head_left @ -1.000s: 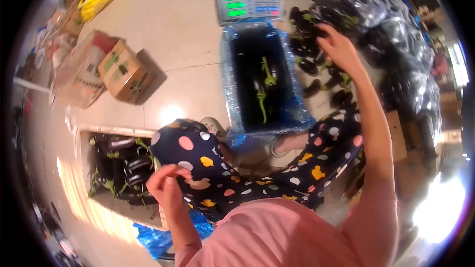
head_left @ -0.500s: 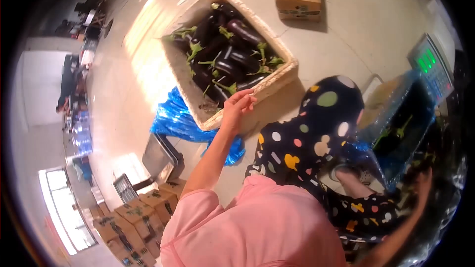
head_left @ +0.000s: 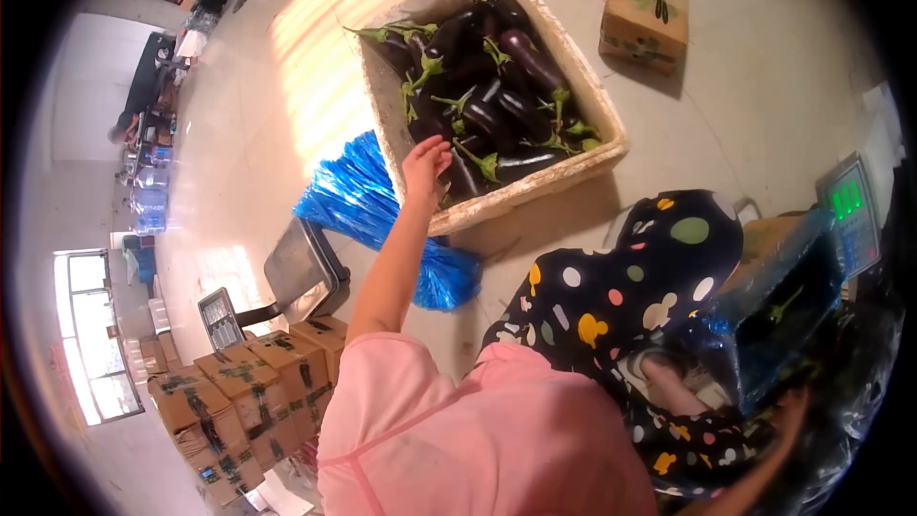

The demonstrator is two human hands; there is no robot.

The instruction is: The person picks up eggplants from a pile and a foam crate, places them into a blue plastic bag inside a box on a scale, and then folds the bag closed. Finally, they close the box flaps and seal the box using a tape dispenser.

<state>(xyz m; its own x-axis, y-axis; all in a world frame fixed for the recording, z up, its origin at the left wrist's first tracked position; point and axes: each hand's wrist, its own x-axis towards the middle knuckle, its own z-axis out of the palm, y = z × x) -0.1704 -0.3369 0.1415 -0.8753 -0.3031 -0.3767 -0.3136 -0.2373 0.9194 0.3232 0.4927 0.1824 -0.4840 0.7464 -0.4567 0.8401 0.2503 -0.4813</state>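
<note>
A white foam box (head_left: 611, 161) filled with dark eggplants (head_left: 487, 119) with green stems stands on the floor ahead. My left hand (head_left: 427, 170) hovers at the box's near left side, beside the closest eggplants. Its fingers are loosely bent and apart, with nothing in them. Down at the right edge, my right hand (head_left: 789, 413) is dim and blurred, close to the lower end of a blue clear plastic bag (head_left: 740, 349). Dark eggplants with a green stem show inside that bag. What the right fingers do is hidden.
A digital scale with a green display (head_left: 848, 205) stands at right. Blue plastic bags (head_left: 358, 186) lie left of the box. Another scale (head_left: 304, 268) and stacked cartons (head_left: 253, 387) are at lower left. A taped carton (head_left: 645, 14) sits behind, at upper right.
My left hand has moved from the box's near rim to its left side, by the eggplants. My right hand remains low near the bag. The whole view has shifted.
</note>
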